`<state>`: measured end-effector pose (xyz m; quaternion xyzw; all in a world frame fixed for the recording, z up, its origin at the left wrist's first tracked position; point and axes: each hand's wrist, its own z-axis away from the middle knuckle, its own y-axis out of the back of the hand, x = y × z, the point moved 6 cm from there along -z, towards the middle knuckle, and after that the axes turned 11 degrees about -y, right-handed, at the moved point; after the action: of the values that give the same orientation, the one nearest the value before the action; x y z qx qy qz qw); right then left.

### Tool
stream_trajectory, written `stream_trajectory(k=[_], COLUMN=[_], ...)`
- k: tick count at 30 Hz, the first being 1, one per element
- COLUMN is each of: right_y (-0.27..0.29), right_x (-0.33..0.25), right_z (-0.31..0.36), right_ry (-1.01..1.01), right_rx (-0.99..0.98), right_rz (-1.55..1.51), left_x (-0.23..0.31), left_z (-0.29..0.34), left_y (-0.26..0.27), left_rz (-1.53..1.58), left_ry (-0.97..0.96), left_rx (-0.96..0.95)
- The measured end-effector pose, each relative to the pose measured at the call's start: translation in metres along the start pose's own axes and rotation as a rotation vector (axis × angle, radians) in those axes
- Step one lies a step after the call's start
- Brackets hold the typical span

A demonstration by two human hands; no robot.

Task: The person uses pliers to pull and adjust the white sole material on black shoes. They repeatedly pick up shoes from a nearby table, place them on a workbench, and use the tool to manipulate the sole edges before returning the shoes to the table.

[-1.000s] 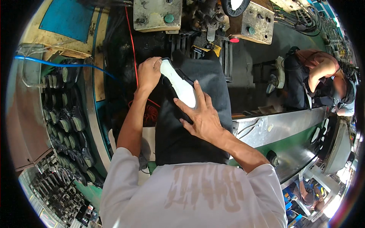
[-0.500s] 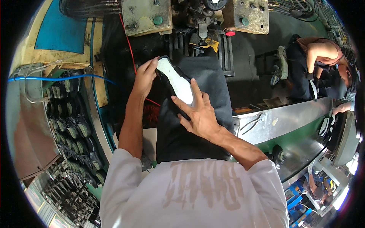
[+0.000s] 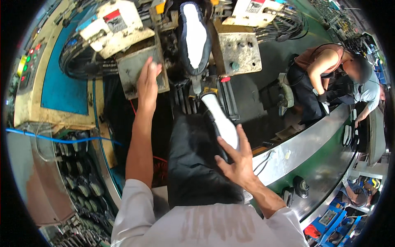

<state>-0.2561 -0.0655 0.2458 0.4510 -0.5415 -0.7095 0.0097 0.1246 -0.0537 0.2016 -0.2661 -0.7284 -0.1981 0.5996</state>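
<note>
My right hand (image 3: 240, 162) holds a dark shoe upper on a last (image 3: 222, 121), its white sole board facing up and its narrow end pointing away from me. Thumb and fingers grip its near end, over my dark apron (image 3: 189, 160). My left hand (image 3: 148, 84) is raised over the left control box (image 3: 129, 70) of the machine, fingers stretched out with nothing in them. Whether it touches a button there is hidden. A second dark upper with a white sole board (image 3: 194, 37) sits sole-up in the machine, straight ahead.
The right control box (image 3: 240, 51) has a red button at its side. Pincers (image 3: 263, 162) lie on the metal ledge at right, beside a conveyor with dark shoes (image 3: 301, 187). A shoe rack (image 3: 82, 177) stands at left. A co-worker (image 3: 314, 78) sits at far right.
My left hand has let go of the shoe upper and moved up to the left control box. My right hand has carried the upper right. The view has tilted up, showing the second upper.
</note>
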Motion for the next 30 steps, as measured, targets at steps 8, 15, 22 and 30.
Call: stream_trajectory(k=[8,15,22,30], right_y=[0.076,0.057,-0.003,-0.016], right_x=[-0.035,-0.089,-0.093,-0.079], right_z=[-0.088,-0.213,-0.269,-0.266], right_ry=[0.084,0.293,0.229,0.235], right_rx=[0.284,0.363,0.369,0.392], right_rz=[0.134,0.113,0.05,0.036], left_x=[0.022,0.081,0.012,-0.011], left_z=[-0.104,-0.013,0.12,0.232], left_y=[-0.122,-0.039,0.083,0.125], left_rz=[0.436,0.413,0.592,0.61], left_ry=[0.22,-0.028,0.143,0.355], left_rx=[-0.245,-0.238,-0.079,0.173])
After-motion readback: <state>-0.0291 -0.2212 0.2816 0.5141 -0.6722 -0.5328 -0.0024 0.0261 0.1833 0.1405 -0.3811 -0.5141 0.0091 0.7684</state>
